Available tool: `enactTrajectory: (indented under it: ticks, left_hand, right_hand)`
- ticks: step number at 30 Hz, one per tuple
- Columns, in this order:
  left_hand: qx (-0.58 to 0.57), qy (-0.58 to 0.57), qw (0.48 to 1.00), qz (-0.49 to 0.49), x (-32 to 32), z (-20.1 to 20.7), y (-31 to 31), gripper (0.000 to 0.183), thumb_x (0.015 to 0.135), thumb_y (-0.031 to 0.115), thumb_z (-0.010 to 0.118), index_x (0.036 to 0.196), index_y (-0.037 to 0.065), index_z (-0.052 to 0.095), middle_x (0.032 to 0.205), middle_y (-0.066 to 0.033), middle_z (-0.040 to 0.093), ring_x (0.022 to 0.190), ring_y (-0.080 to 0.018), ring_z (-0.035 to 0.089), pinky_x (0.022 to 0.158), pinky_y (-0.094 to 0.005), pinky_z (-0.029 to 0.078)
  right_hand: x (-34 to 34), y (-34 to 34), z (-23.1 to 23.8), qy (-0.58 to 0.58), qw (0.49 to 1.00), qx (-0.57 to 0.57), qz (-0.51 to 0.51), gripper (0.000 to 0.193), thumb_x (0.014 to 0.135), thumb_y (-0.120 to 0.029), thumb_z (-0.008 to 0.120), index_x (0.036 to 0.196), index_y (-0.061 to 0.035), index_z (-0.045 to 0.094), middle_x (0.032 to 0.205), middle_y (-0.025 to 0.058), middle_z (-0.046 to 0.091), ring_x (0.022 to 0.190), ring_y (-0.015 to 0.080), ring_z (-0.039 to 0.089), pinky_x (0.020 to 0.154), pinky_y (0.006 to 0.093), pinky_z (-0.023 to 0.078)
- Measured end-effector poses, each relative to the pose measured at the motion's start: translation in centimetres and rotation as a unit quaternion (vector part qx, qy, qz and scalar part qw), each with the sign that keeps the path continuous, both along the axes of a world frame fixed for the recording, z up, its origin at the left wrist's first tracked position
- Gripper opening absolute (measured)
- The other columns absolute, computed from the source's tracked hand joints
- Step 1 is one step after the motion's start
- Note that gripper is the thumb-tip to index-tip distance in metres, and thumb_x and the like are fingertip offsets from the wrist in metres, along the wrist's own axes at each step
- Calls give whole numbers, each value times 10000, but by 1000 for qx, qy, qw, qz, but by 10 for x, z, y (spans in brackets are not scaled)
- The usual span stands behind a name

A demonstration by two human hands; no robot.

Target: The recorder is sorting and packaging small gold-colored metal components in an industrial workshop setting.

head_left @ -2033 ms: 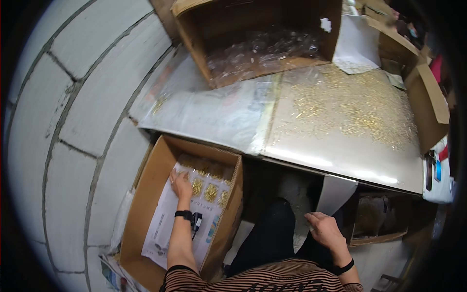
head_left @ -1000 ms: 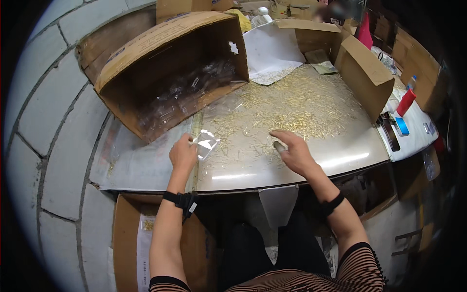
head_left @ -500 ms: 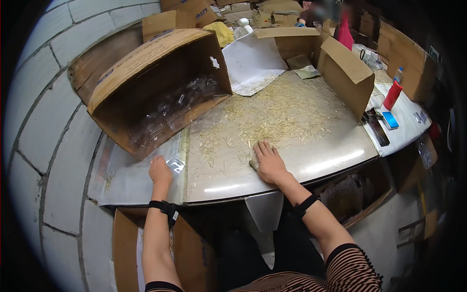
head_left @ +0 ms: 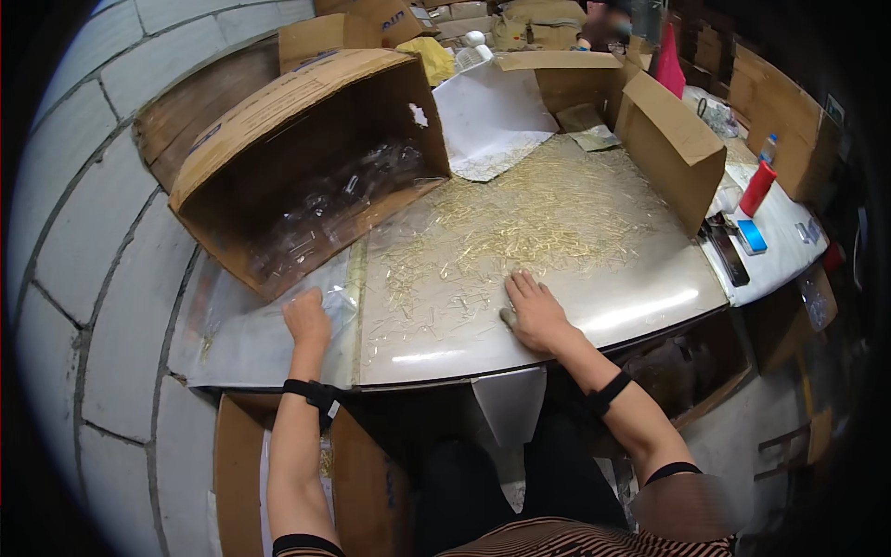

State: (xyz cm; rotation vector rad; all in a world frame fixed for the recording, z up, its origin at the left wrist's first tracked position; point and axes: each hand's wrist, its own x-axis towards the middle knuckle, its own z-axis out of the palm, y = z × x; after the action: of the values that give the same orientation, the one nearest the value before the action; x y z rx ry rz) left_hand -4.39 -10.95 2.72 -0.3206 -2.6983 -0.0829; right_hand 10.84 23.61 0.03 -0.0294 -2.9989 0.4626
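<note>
Many thin gold-coloured metal pins lie scattered in a loose spread over a smooth table top. My right hand rests flat at the near side of that spread, fingers stretched and thumb apart. On the left, my left hand is closed, its fingers curled at the mouth of a cardboard box; what they hold, if anything, is hidden. Beside its knuckles lies shiny clear plastic. The tipped box opens toward me and has clear plastic pieces inside.
White paper and cardboard flaps border the pins at the back and right. A red bottle, a blue box and a dark phone-like object lie at right. A block wall stands left; another person is far back.
My right hand has slid a little to the right over the table. My left hand stays near the box mouth, its fingers curled. The view has shifted slightly.
</note>
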Motion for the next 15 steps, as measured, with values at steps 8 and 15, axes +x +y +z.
enactTrajectory:
  ticks: [8, 15]
  left_hand:
    - [203, 47, 973, -105, 0, -13, 0, 121, 705, -14, 561, 774, 47, 639, 791, -110, 563, 801, -296, 543, 713, -403, 407]
    - [379, -34, 909, -173, 13, -11, -12, 216, 666, -71, 585, 826, 43, 673, 716, -75, 492, 697, -197, 506, 652, -304, 405]
  right_hand:
    - [-45, -74, 65, 158, 959, -208, 114, 191, 781, -79, 534, 939, -32, 631, 942, 152, 615, 884, 339, 576, 764, 416, 463]
    - [-139, -192, 28, 227, 919, -222, 232, 167, 772, -108, 540, 876, -30, 644, 896, 150, 617, 835, 342, 587, 786, 421, 462]
